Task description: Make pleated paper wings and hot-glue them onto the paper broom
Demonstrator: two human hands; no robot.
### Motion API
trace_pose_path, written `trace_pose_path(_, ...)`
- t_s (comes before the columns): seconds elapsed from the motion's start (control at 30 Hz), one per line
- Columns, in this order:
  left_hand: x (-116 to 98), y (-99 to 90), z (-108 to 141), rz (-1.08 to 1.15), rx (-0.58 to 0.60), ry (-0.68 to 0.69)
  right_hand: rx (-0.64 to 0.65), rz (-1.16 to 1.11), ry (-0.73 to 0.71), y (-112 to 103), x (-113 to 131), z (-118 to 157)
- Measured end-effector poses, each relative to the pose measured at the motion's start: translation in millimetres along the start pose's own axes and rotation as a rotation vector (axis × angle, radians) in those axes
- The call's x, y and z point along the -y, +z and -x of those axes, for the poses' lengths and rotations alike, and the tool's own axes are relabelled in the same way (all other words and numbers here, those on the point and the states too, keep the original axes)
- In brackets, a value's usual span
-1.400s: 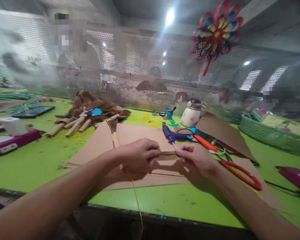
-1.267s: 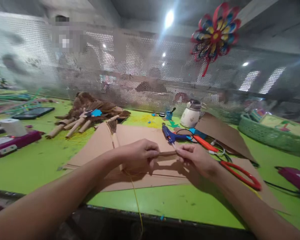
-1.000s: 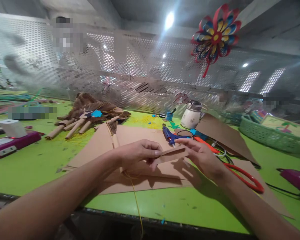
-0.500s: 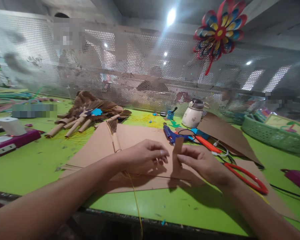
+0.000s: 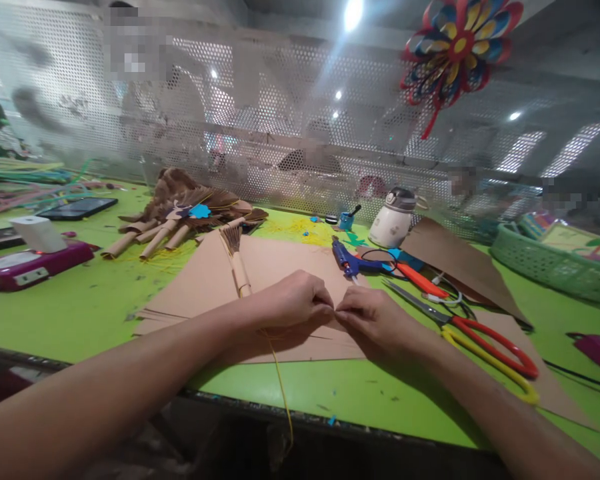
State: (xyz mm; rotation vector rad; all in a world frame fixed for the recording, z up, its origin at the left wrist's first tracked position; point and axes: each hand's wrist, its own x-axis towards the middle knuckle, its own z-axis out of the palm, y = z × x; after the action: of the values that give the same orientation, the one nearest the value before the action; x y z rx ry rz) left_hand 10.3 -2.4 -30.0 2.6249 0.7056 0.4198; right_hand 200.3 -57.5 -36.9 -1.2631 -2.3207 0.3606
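My left hand (image 5: 304, 300) and my right hand (image 5: 369, 313) meet fingertip to fingertip over brown paper sheets (image 5: 290, 257). Both are closed in a pinch on a narrow brown paper strip, which the fingers almost wholly hide. Beyond my left wrist lies a rolled paper tube with a fringed end (image 5: 239, 267); my forearm covers its lower part. A yellow string (image 5: 280, 387) trails from beneath that forearm over the table edge. Scissors (image 5: 437, 315) with red and yellow handles lie beside my right wrist. A blue glue gun (image 5: 347, 259) rests beyond the hands.
Several fringed paper tubes (image 5: 165, 233) are piled at the back left, near a phone (image 5: 83, 208) and a purple power strip (image 5: 40, 265). A white bottle (image 5: 391, 223) stands at the back. A green basket (image 5: 555, 263) sits on the right.
The strip was upright in my right hand, with my left hand apart and its fingers loose. Now the hands have come together and my left fingers have closed. The view has shifted slightly.
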Motion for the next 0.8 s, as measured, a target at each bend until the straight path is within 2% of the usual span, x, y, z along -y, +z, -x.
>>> trace_pose_path(0.27,8,3.7,-5,-0.096,-0.011,-0.018,-0.093,0.021,-0.082,11,-10,-5)
trace_pose_path(0.8,2,8.1,-4,-0.214,-0.052,0.063,-0.072,0.151,-0.176,12,-13,-3)
